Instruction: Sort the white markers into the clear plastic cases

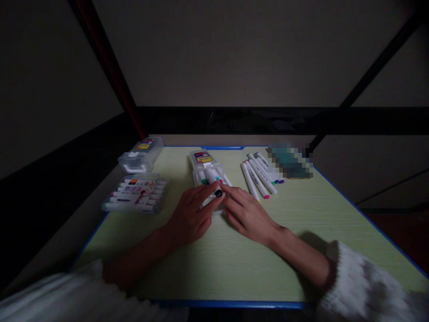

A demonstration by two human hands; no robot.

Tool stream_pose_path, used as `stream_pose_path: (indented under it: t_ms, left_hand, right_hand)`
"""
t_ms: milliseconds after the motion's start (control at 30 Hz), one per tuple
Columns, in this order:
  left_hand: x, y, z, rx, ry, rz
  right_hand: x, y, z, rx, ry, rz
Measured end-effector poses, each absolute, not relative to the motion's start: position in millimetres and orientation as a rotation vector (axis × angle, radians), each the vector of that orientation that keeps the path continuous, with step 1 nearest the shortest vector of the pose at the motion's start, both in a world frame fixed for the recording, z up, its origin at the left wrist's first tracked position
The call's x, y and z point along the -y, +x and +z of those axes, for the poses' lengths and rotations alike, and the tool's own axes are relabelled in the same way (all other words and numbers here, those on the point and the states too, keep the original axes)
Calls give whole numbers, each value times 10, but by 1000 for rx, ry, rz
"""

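Pinching a black-ended white marker (218,191) between near-closed left hand (192,214) and right hand (248,212), at an open clear plastic case (203,158) (partly filled); leaving loose white markers (259,174) outside.

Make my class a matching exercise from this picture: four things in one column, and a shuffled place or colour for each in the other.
Column one
1. Black-ended marker
2. Flat case with the cartoon label
3. Loose markers
4. Table edging

Column two
A. Blue
B. Lying uncased on the right of the table
C. At the fingertips of the left hand and right hand
D. On the left, with markers inside

Right pairs: 1-C, 2-D, 3-B, 4-A
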State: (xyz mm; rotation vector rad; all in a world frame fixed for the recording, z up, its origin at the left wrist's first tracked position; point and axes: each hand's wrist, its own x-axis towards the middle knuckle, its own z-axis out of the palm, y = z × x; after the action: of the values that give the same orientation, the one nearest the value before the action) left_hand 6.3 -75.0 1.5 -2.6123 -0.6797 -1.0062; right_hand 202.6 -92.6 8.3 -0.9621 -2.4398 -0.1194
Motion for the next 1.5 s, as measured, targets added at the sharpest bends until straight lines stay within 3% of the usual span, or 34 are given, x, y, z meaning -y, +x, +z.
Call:
stream_pose_path:
  t_ms: [1500]
  left_hand:
    - [694,88,1,909,-2736,-906]
  right_hand:
    - [937,2011,101,2472,-972,-28]
